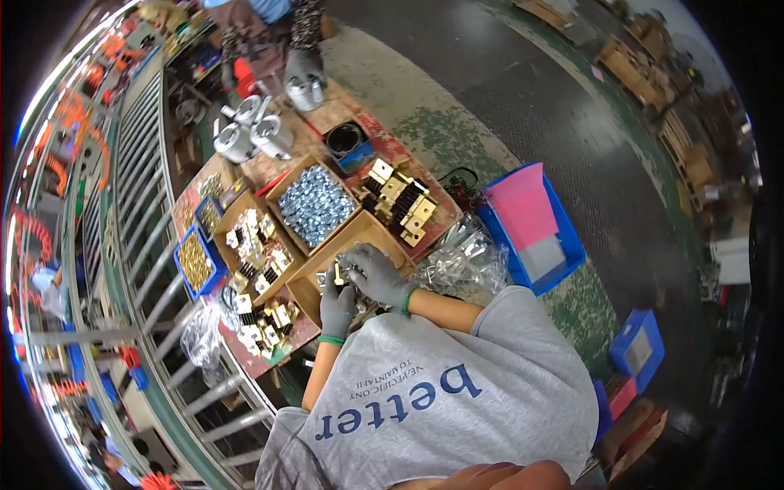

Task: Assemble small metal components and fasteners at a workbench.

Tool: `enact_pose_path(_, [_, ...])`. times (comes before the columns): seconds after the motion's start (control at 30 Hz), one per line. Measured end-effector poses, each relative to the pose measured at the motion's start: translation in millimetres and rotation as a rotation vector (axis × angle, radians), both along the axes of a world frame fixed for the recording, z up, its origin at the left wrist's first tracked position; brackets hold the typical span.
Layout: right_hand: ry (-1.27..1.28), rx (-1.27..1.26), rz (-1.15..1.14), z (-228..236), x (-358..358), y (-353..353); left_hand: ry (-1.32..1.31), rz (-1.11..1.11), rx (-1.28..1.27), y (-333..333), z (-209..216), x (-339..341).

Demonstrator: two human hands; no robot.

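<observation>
My left hand, in a grey glove with a green cuff, is closed on a small brass-coloured metal part that sticks up from the fingertips. Beside it my right hand, gloved alike, has its fingers curled in close to the same part; what they grip is hidden. Both hands are over a cardboard box with small metal pieces in it. Directly beyond stands a box of silvery nut-like fasteners. Left of the hands, another carton contains brass-and-black parts.
Brass-and-black assemblies stand at the table's right; more lie near left. A blue bin contains brass pieces. Grey cylindrical parts stand farther off, near a co-worker's gloved hand. A roller conveyor runs left; a blue crate stands right.
</observation>
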State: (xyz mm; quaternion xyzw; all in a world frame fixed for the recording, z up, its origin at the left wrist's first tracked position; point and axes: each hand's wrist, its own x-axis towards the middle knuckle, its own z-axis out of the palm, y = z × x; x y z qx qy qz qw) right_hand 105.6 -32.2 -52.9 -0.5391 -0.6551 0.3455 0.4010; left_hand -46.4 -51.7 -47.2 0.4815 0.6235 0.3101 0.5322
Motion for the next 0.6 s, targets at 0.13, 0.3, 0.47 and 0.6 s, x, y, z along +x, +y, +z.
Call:
enact_pose_path(0.13, [0.007,-0.074,-0.092,-1,5,1,-0.174,0.014,-0.131,10,8,-2])
enact_pose_path(0.3, [0.213,-0.232,-0.039,-9,2,3,-0.435,-0.043,-0.371,13,24,-8])
enact_pose_path(0.47, [-0.015,-0.156,-0.052,8,0,0,-0.555,0.043,-0.523,10,-17,-35])
enact_pose_path(0.6, [-0.141,-0.146,-0.079,-1,2,7,-0.636,0.066,-0.693,14,0,-29])
